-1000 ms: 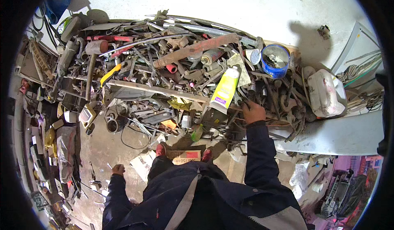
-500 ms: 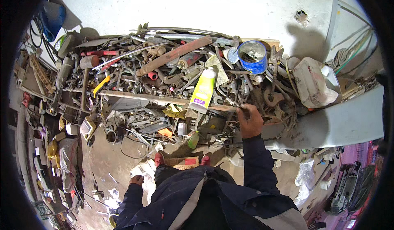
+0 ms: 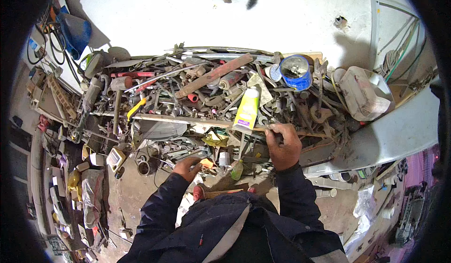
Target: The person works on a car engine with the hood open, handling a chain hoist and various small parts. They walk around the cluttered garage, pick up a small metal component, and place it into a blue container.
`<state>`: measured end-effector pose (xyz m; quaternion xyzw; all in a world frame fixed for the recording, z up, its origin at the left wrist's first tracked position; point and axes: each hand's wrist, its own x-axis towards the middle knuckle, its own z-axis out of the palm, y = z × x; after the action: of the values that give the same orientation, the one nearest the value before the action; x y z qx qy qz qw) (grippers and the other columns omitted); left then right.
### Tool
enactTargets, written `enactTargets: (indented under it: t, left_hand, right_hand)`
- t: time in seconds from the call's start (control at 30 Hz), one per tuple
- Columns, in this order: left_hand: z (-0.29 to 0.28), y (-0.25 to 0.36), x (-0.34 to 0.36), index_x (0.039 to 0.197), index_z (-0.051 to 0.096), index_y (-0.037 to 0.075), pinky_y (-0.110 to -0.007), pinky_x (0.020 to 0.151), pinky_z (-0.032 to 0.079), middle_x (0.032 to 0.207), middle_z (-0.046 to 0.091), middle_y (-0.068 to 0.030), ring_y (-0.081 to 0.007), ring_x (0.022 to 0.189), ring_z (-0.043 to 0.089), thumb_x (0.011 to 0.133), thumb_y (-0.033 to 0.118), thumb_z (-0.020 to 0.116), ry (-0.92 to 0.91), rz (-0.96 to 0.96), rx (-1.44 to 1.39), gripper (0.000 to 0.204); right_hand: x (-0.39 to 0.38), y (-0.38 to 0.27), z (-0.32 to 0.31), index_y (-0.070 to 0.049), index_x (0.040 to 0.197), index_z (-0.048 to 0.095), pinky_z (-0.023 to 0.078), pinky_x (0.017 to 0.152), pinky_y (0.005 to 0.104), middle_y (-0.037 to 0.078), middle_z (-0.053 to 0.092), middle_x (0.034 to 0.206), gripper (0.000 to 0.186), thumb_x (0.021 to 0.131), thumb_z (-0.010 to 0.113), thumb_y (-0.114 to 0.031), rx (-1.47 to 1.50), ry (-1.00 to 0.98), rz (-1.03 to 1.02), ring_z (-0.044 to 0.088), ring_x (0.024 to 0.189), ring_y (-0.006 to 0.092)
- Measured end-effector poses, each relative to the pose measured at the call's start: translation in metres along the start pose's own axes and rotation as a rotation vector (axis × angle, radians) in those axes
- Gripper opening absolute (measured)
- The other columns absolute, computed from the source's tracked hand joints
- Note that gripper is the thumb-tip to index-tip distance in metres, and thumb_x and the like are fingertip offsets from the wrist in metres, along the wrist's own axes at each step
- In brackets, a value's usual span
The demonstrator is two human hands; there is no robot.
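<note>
My right hand (image 3: 283, 144) is closed around a thin dark metal tool at the front edge of a cluttered workbench (image 3: 197, 119), just right of a yellow-and-white tube (image 3: 247, 109). My left hand (image 3: 187, 167) reaches into the lower pile of metal parts below the bench edge, fingers curled near a small orange piece (image 3: 206, 163); whether it grips anything is hidden. Both arms wear dark blue sleeves.
A blue tin (image 3: 295, 72) stands at the back right of the bench, a white plastic jug (image 3: 361, 94) to its right. A long rusty bar (image 3: 213, 75) lies across piled wrenches. A yellow-handled tool (image 3: 136, 108) lies left. A white curved panel (image 3: 390, 136) sits right.
My left arm has swung up from low beside my body into the lower pile of parts. My right hand stays at the bench edge. The view has shifted upward.
</note>
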<state>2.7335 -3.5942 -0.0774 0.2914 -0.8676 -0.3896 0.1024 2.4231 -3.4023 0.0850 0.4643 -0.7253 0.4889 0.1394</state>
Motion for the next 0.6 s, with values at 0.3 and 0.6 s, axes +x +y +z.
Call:
enactTargets:
  t: [0.3,0.6]
  left_hand:
    - [0.027,-0.029,-0.037,0.126,0.075,0.003,-0.045,0.093,0.060,0.117,0.078,-0.0197,-0.0355,0.108,0.076,0.102,0.037,0.069,-0.145,-0.190,0.003,0.042]
    - [0.050,-0.078,-0.152,0.124,0.075,0.001,-0.042,0.093,0.061,0.115,0.079,-0.0195,-0.0335,0.107,0.077,0.101,0.031,0.072,0.119,-0.597,-0.105,0.038]
  right_hand:
    - [-0.005,0.064,0.014,-0.003,0.102,0.072,0.057,0.080,0.0398,0.014,0.074,0.097,0.024,0.094,0.082,-0.024,0.057,-0.049,0.143,0.072,0.087,0.0287]
    - [-0.005,0.206,0.034,-0.004,0.114,0.074,0.058,0.088,0.0458,0.015,0.076,0.110,0.022,0.098,0.077,-0.019,-0.226,-0.270,0.154,0.074,0.098,0.0333]
